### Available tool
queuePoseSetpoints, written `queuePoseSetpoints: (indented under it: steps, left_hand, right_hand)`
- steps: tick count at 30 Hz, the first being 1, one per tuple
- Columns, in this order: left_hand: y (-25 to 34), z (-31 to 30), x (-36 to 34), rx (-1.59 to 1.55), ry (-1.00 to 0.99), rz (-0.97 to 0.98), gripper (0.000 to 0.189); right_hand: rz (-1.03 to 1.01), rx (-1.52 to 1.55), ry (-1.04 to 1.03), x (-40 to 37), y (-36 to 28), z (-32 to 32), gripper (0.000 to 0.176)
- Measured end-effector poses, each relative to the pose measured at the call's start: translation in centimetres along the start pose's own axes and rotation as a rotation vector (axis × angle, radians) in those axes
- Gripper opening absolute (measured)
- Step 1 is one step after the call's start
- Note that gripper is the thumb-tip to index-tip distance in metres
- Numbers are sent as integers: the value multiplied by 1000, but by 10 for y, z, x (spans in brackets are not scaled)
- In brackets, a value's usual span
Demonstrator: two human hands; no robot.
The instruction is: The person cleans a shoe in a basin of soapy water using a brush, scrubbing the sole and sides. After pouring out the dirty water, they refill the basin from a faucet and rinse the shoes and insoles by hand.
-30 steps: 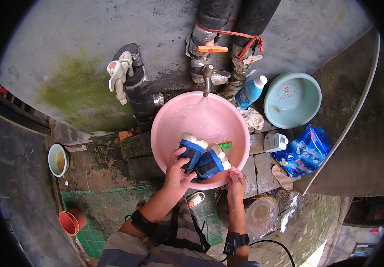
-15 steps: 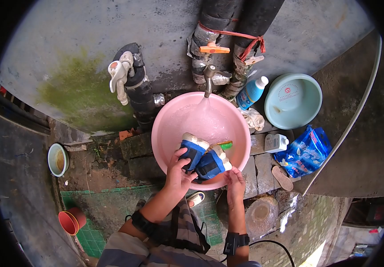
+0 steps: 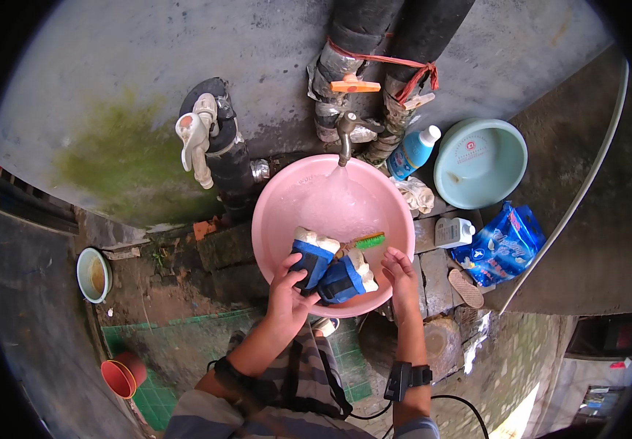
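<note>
My left hand (image 3: pixel 287 296) is closed around a pair of blue shoes (image 3: pixel 312 262) with dark patches and chunky white soles. It holds them side by side, tilted, over the near part of a pink basin (image 3: pixel 260 241). At the basin's right rim is my right hand (image 3: pixel 401 282), apart from the shoes, with its fingers loosely bent and nothing seen in them. A brush with green bristles (image 3: pixel 369 240) lies in the basin just beyond the shoes. Water sprays from a metal tap (image 3: pixel 345 135) into the basin.
To the right stand a blue bottle (image 3: pixel 413 152), a pale blue basin (image 3: pixel 480 164), a white bottle (image 3: pixel 453 233) and a blue detergent bag (image 3: pixel 502 245). A shoe insole (image 3: pixel 466 289) lies nearby. Wrapped pipes (image 3: pixel 360 36) run up the wall. Red buckets (image 3: pixel 122 374) sit lower left.
My right hand has come off the shoe on the right and moved up and right to the basin's rim. My left hand still holds the pair, shifted slightly left.
</note>
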State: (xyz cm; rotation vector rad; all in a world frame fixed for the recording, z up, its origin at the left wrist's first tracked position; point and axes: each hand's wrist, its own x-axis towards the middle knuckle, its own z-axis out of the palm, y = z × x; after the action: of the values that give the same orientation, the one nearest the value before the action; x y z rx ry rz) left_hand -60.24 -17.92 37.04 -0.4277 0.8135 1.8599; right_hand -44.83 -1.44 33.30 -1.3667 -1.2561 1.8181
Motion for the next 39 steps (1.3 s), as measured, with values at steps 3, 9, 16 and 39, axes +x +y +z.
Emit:
queuePoseSetpoints:
  steps: [3,9,16,39]
  left_hand:
    - [6,-3,2,9,6,5,39]
    - [12,0,4,16,23,-27,41]
    - [12,-10,-7,60,11,-35,38]
    - [-6,7,-11,25,121,139,32]
  right_hand:
    - [-71,-216,-56,15,0,-3,24]
    - [-75,-447,-118,47,-1,7,31]
    - [-560,-1247,-316,108,16,37,46]
    - [-228,-1730,-986,149,45,23,33]
